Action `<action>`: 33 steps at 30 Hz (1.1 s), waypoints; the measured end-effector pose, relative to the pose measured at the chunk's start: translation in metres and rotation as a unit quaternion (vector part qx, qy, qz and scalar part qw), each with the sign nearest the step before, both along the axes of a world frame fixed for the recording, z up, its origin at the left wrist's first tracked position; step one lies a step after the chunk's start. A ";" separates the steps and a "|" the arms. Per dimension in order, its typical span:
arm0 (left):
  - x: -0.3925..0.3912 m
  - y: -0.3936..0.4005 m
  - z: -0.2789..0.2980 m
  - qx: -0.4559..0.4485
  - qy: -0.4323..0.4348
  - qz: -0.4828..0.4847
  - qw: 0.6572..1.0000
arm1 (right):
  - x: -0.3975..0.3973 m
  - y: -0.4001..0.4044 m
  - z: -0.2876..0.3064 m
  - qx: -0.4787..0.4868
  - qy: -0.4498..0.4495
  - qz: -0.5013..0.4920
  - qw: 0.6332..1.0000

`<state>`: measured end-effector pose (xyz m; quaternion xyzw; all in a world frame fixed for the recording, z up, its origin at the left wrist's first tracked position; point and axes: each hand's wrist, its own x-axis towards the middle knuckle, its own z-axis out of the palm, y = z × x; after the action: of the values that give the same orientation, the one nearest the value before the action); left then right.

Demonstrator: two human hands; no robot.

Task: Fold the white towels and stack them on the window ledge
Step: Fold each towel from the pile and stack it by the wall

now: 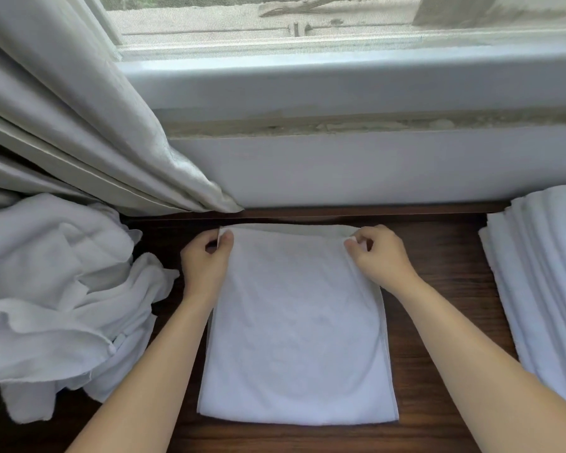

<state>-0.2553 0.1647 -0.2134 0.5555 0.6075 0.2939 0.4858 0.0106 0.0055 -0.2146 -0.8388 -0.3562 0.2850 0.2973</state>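
Both hands, left (pixel 206 259) and right (pixel 378 256), pinch the far corners of a soft rectangular white towel (pixel 298 338).

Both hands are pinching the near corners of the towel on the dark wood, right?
Not quite. The head view shows the left hand and right hand pinching the far corners of the towel, nearest the window, not the near ones.

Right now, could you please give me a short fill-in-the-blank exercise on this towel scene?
1. Both hands pinch the towel's ____ corners.
2. The stack of folded towels lies on the person's ____ side.
3. The heap of unfolded towels lies under the ____.
4. The left hand and right hand work over a dark ____ surface.

Missing: far; right; curtain; wooden
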 end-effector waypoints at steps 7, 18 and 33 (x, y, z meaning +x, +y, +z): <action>-0.028 -0.007 0.022 0.007 -0.102 0.029 0.994 | 0.013 -0.020 0.021 0.064 0.100 -0.146 0.982; -0.088 -0.038 0.125 0.050 -0.306 -0.025 0.950 | -0.025 -0.070 0.146 0.327 0.157 -0.140 0.921; -0.129 -0.058 0.217 0.230 -0.193 -0.109 0.948 | -0.064 -0.120 0.253 0.282 -0.067 -0.002 0.957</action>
<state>-0.3847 0.1064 0.0033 0.6475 0.3537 0.4729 0.4817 -0.0535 -0.1145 0.0389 -0.7388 -0.4395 0.1151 0.4977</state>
